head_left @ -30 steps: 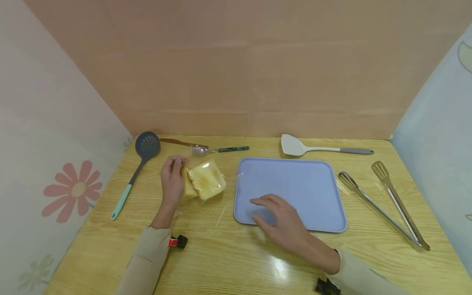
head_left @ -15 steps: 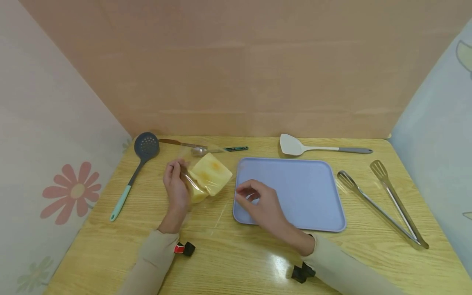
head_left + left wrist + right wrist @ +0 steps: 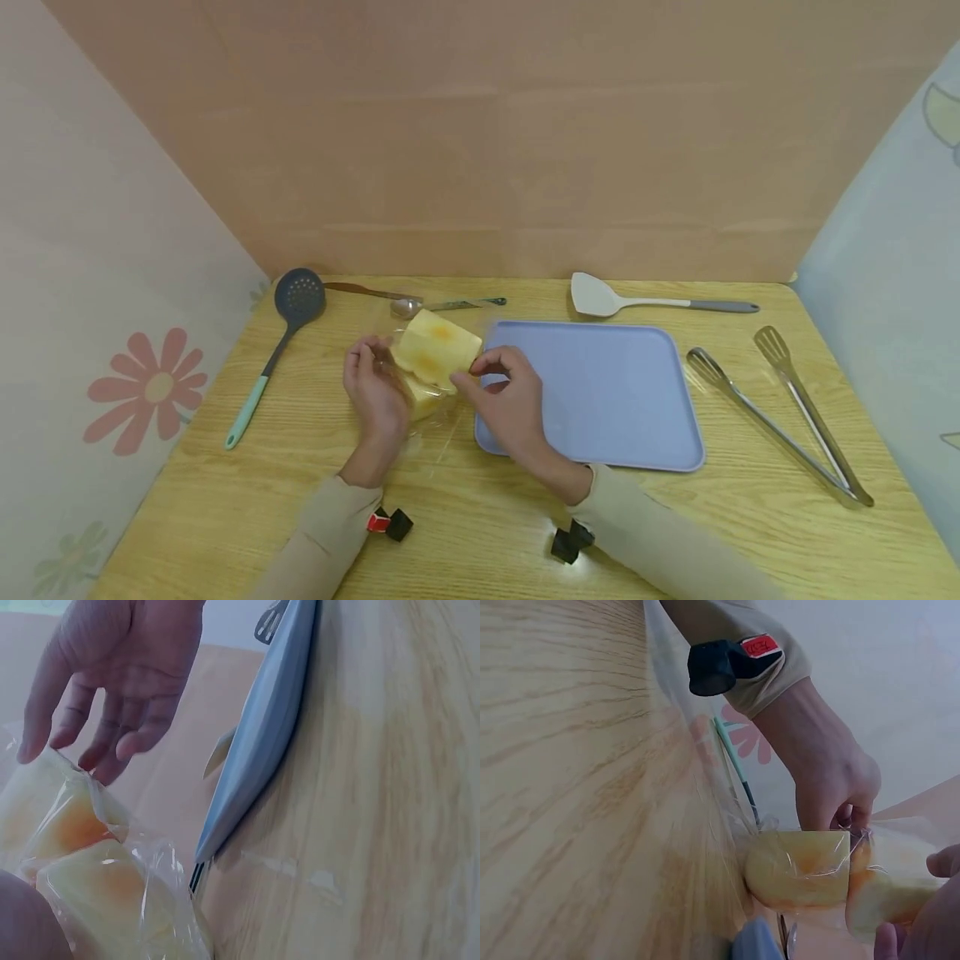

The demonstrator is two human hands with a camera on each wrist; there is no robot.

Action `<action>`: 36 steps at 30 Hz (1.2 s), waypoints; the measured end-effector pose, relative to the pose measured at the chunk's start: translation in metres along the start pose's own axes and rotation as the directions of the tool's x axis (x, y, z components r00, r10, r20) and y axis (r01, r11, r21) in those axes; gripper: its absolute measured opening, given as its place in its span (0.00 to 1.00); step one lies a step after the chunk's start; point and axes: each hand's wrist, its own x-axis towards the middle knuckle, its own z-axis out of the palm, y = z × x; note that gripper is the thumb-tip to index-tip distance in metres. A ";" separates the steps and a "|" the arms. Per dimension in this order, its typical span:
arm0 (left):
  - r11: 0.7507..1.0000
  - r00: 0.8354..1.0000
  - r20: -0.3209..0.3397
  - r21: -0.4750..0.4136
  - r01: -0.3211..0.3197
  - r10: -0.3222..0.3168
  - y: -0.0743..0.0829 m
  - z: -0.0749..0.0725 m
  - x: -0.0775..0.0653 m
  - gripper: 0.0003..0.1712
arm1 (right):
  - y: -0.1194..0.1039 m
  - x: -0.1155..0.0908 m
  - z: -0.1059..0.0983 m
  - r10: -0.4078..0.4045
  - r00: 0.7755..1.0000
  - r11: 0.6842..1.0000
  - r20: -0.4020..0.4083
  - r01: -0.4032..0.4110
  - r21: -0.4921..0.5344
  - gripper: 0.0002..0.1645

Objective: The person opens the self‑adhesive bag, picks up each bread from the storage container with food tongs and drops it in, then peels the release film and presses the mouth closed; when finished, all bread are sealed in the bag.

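Yellow, browned slices of bread (image 3: 435, 346) lie in a clear plastic bag between my two hands, in front of the tray's left end. My left hand (image 3: 378, 400) grips the bag at its left side. From the right, my right hand (image 3: 517, 408) pinches the near right corner of the upper slice between thumb and forefinger. In the left wrist view, the fingertips of the right hand (image 3: 127, 682) are at the top of the bagged bread (image 3: 97, 892). The right wrist view shows the left hand (image 3: 836, 780) with curled fingers at the bag, above the slices (image 3: 802, 866).
A blue tray (image 3: 600, 392) lies right of the bread. Behind are a knife (image 3: 367, 291), a spoon (image 3: 408, 307) and a white spatula (image 3: 596, 296). A slotted skimmer (image 3: 300, 296) lies at left, metal tongs (image 3: 780, 429) at right. Walls border the table.
My right hand has moved left from over the tray to the bread and now pinches it. My left hand has shifted slightly right with the bag, and the upper slice has turned.
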 end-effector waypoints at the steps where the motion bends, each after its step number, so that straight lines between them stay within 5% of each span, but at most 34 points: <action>1: 1.000 1.000 -0.005 -0.004 0.001 -0.001 0.000 0.001 -0.001 0.14 | 0.004 0.001 0.001 0.011 1.000 1.000 -0.002 -0.011 -0.003 0.14; 7: 1.000 1.000 -0.006 0.004 0.016 -0.016 0.001 0.001 -0.006 0.14 | 0.038 0.009 0.007 0.050 0.998 0.998 0.030 -0.051 0.040 0.23; 12: 0.997 0.998 0.030 0.052 0.059 -0.061 0.003 0.000 -0.008 0.13 | 0.042 0.012 0.004 0.056 0.994 0.986 0.097 -0.070 0.153 0.22; 16: 0.983 0.991 0.127 0.181 0.024 -0.047 0.007 -0.002 -0.003 0.12 | 0.042 0.015 0.002 0.025 0.993 0.975 0.115 -0.049 0.216 0.19; 19: 0.959 0.970 0.239 0.281 -0.032 -0.037 0.011 -0.005 0.005 0.19 | 0.041 0.017 0.000 -0.001 0.994 0.969 0.110 -0.026 0.246 0.18; 22: 0.942 0.937 0.335 0.336 -0.021 -0.099 0.018 -0.012 0.017 0.29 | 0.041 0.018 -0.002 -0.011 0.993 0.964 0.120 -0.022 0.266 0.17; 25: 0.906 0.879 0.420 0.421 0.031 -0.226 0.026 -0.019 0.032 0.29 | 0.042 0.018 -0.002 -0.004 0.991 0.961 0.137 -0.034 0.276 0.17; 29: 0.807 0.770 0.526 0.590 -0.024 -0.361 0.037 -0.027 0.051 0.20 | 0.044 0.017 -0.003 0.010 0.990 0.958 0.144 -0.051 0.284 0.16; 31: 0.756 0.733 0.551 0.650 -0.077 -0.399 0.043 -0.031 0.057 0.19 | 0.044 0.017 -0.003 0.007 0.989 0.957 0.148 -0.050 0.284 0.15; 34: 0.698 0.703 0.576 0.698 -0.158 -0.417 0.049 -0.036 0.063 0.17 | 0.043 0.017 -0.002 -0.016 0.987 0.962 0.158 -0.028 0.272 0.14; 36: 0.689 0.697 0.596 0.697 -0.201 -0.399 0.050 -0.037 0.064 0.14 | 0.042 0.017 -0.002 -0.044 0.985 0.965 0.165 0.000 0.261 0.13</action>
